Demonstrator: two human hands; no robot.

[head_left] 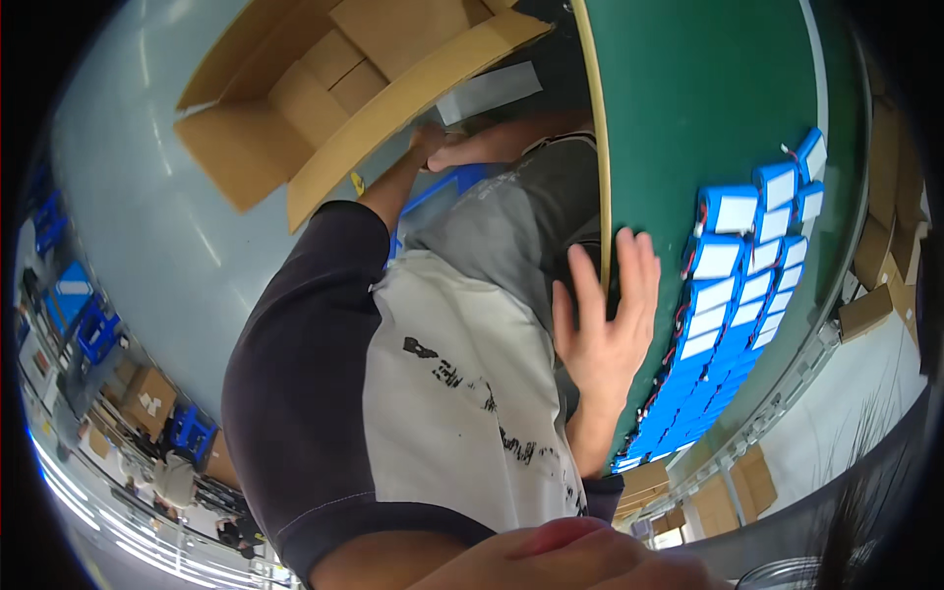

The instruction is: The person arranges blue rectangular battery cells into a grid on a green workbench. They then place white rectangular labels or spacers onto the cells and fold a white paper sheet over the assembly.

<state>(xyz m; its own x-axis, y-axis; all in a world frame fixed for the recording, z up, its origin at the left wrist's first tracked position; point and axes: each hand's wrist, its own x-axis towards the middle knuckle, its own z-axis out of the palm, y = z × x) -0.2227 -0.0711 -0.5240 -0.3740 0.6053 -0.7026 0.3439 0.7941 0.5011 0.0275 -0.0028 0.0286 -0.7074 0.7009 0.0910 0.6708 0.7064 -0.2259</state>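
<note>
My right hand (612, 329) rests at the raised rim (604, 177) of the green-topped table (678, 88), fingers spread, holding nothing. To its right on the table stand rows of blue battery packs (718, 258) with white labels and thin wires. My left arm reaches down beside my body, and my left hand (429, 140) is at my bare lower leg (501, 140), seemingly touching it. Its fingers are small and unclear, so I cannot make out whether they hold anything. Close to that hand are an open cardboard box (403, 93) and a white sheet (490, 92).
Below me shows part of a blue stool (433, 197). A small yellow item (358, 183) lies on the grey floor (177, 236). More cardboard boxes (147, 403) and blue stools (192, 433) stand at the far left. Along the right side are further cartons (870, 315).
</note>
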